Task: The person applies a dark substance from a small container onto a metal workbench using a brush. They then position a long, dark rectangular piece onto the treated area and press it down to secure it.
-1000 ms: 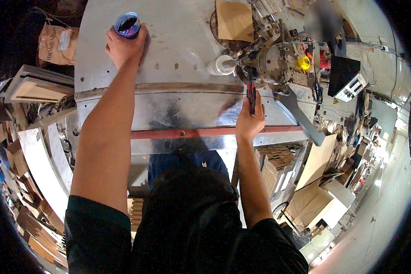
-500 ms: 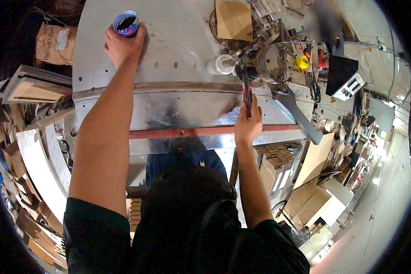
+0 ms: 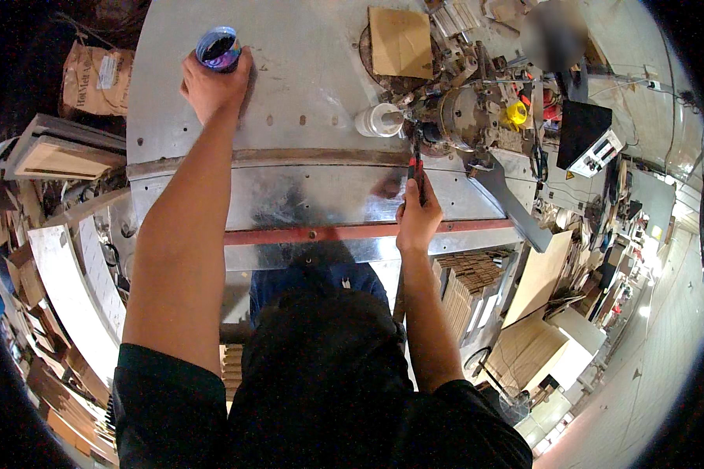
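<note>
1. Toward the far left corner of the desk (image 3: 297, 90), a blue-purple patterned cup (image 3: 219, 51) stands roughly upright, open at the top and dark inside; its base is hidden, so I cannot tell whether it touches the metal.
2. The step in hand looks like a two-handed one: steadying the cup on one side while a tool is worked beside the machinery (image 3: 457, 117) at the desk's right side.
3. From here, the next move would seem to call for a level cup, given its open mouth, and a controlled grip on the tool.
4. The left hand (image 3: 215, 87) is curled around the cup, fingers on its left side and thumb on its right.
5. The right hand (image 3: 420, 219), above the desk's front edge with its red strip (image 3: 336, 232), is closed around a red-and-black-handled tool (image 3: 417, 166) pointing away from the person. Its tip blends into the machinery, just beside a white plastic tub (image 3: 370, 121); whether they touch is unclear.
</note>
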`<action>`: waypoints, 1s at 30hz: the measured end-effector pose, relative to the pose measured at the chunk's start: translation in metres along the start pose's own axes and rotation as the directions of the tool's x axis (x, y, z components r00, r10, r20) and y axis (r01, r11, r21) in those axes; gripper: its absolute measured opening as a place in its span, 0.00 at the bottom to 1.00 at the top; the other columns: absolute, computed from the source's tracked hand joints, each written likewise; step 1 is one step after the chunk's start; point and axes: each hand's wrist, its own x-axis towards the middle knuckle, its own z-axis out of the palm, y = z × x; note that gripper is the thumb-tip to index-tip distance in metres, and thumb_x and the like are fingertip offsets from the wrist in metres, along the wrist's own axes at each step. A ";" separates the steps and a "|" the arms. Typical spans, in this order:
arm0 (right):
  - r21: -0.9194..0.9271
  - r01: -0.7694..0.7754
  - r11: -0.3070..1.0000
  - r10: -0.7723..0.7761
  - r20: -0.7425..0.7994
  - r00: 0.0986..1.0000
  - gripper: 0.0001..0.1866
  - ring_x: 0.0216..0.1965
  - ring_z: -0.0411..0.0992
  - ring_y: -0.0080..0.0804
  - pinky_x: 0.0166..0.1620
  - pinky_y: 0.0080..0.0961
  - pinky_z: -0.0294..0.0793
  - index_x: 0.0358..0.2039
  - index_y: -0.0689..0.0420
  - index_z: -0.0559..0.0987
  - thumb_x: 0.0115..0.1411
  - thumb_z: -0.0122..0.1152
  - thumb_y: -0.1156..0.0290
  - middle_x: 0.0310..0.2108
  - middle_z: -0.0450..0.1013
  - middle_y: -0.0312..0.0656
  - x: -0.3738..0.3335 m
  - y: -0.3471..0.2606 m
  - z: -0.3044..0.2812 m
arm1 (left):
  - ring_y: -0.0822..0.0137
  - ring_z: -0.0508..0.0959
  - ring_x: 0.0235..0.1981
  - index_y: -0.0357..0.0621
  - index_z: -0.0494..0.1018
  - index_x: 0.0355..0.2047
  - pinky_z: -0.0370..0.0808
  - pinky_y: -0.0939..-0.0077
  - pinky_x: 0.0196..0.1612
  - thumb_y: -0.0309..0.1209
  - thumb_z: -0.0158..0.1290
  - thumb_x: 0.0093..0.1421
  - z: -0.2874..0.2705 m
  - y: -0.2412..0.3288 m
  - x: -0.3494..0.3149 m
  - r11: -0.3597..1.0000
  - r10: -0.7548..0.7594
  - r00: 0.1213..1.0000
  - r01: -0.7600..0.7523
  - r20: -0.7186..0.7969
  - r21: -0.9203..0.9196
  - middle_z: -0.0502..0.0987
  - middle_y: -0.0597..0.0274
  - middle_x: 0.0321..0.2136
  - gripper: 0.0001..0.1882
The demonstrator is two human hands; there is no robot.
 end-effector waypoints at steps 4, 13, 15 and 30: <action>0.078 -0.058 0.995 0.058 0.013 0.998 0.23 0.19 0.60 0.13 0.19 0.16 0.57 0.68 0.60 0.82 0.77 0.66 0.65 0.28 0.69 0.28 -0.004 -0.008 -0.001 | 0.46 0.74 0.67 0.39 0.69 0.65 0.62 0.42 0.74 0.64 0.72 0.52 0.002 -0.003 -0.001 1.000 0.007 1.000 -0.007 -0.005 0.010 0.75 0.49 0.61 0.52; 0.066 -0.061 0.996 0.060 0.013 0.998 0.22 0.19 0.59 0.11 0.18 0.14 0.56 0.66 0.59 0.83 0.76 0.68 0.66 0.29 0.70 0.28 0.005 -0.009 -0.013 | 0.39 0.76 0.65 0.39 0.69 0.66 0.66 0.40 0.72 0.67 0.73 0.50 0.004 -0.003 0.001 1.000 -0.010 1.000 0.010 -0.003 0.026 0.77 0.46 0.61 0.56; 0.036 -0.058 0.998 0.057 0.036 0.998 0.22 0.19 0.59 0.11 0.18 0.14 0.56 0.66 0.59 0.83 0.76 0.69 0.66 0.28 0.69 0.27 0.007 -0.010 -0.011 | 0.36 0.76 0.65 0.40 0.69 0.67 0.67 0.40 0.71 0.69 0.74 0.49 0.004 -0.006 0.002 1.000 -0.007 1.000 0.007 -0.007 0.025 0.78 0.45 0.62 0.58; 0.000 -0.042 0.999 0.042 0.018 0.999 0.19 0.19 0.59 0.11 0.19 0.20 0.55 0.65 0.56 0.85 0.78 0.64 0.66 0.26 0.70 0.25 0.016 -0.012 -0.001 | 0.39 0.77 0.64 0.39 0.69 0.64 0.66 0.39 0.71 0.72 0.73 0.49 0.009 -0.012 0.003 0.998 0.036 0.999 -0.034 -0.035 0.044 0.78 0.47 0.59 0.58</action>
